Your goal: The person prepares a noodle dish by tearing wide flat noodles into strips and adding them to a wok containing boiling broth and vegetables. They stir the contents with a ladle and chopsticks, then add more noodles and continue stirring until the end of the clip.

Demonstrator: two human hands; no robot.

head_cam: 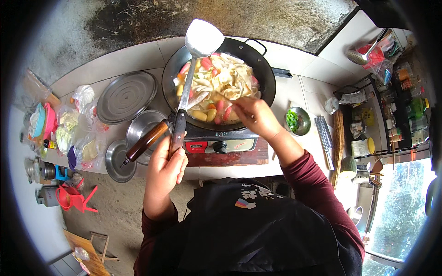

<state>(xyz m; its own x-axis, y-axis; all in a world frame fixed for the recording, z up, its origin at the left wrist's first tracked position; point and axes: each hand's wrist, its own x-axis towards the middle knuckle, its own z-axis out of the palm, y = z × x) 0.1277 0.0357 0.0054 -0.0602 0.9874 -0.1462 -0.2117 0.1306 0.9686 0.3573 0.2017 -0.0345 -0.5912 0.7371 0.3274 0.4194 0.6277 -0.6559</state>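
Observation:
A metal wok spatula [188, 79] is gripped by its dark wooden handle in my left hand [165, 165], its bright blade raised past the left rim of a black wok [270, 93]. Broth in the wok surrounds wide pale noodles [234, 76], pink sausage pieces [219, 112] and yellow chunks [199, 115]. My right hand [257, 114] reaches over the wok's near right side, fingers pinched on a thin utensil, perhaps chopsticks; blur hides its exact form. Under the wok stands a tabletop stove [221, 145] with a black knob. The wok's wooden handle [146, 140] points toward my left forearm.
Left of the wok lie a round metal lid [127, 97], metal basins [121, 162] and bagged vegetables [67, 131]. To the right are a metal bowl of chopped greens [297, 120], a cleaver [324, 138], a straw broom [337, 148] and a jar-filled rack [378, 114]. A tiled wall rises behind.

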